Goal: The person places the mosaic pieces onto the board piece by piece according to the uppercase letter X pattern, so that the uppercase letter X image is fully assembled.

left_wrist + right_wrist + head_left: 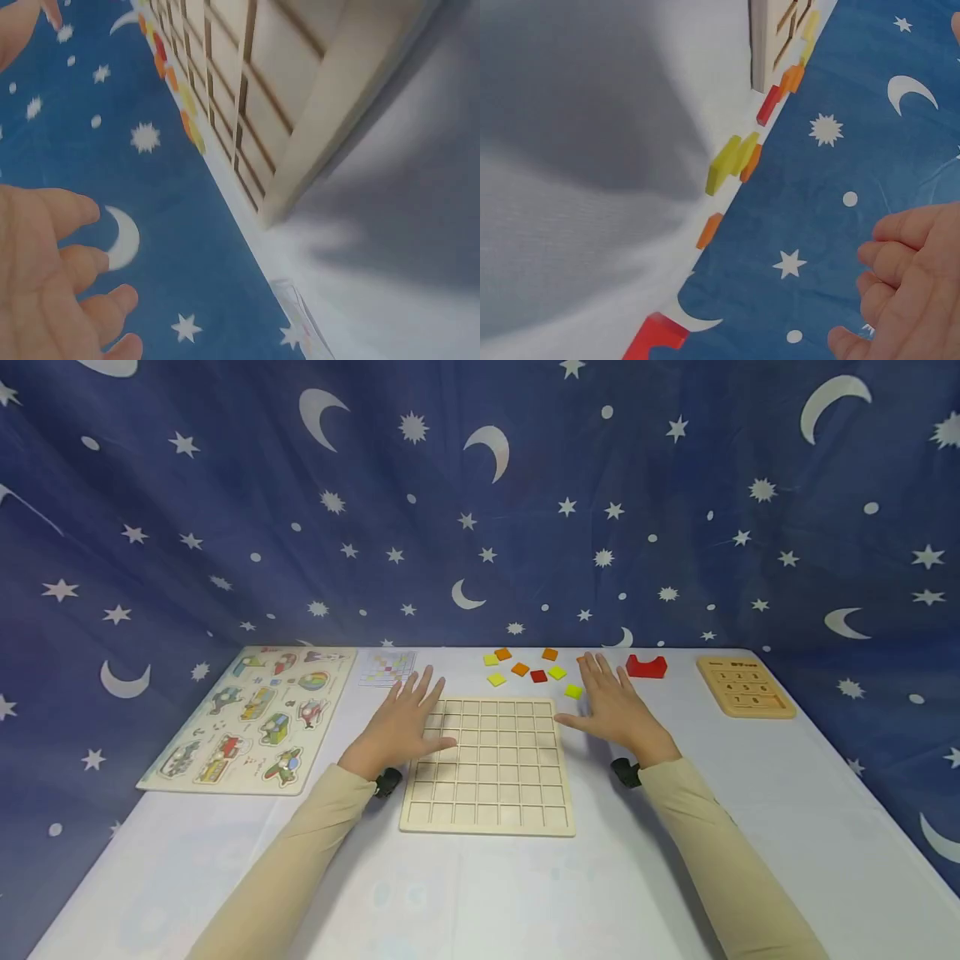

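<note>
A pale wooden grid board [489,768] lies on the white table between my hands. My left hand [401,727] hovers over its upper left corner, fingers spread and nothing held. On the other side, my right hand [617,708] is held above the table just past the board's right edge, its fingers extended and holding nothing. Beyond the board lie several small square tiles: a red tile [538,677], orange tiles such as this orange tile [521,669], and yellow tiles such as this yellow tile [497,679]. A yellow-green tile [723,166] shows near the right hand.
A wooden picture puzzle [255,718] lies at the left, beside a printed pattern card [387,668]. At the back right are a red notched block [647,667] and a wooden number puzzle [746,687]. A blue star-and-moon curtain [525,527] hangs behind the table.
</note>
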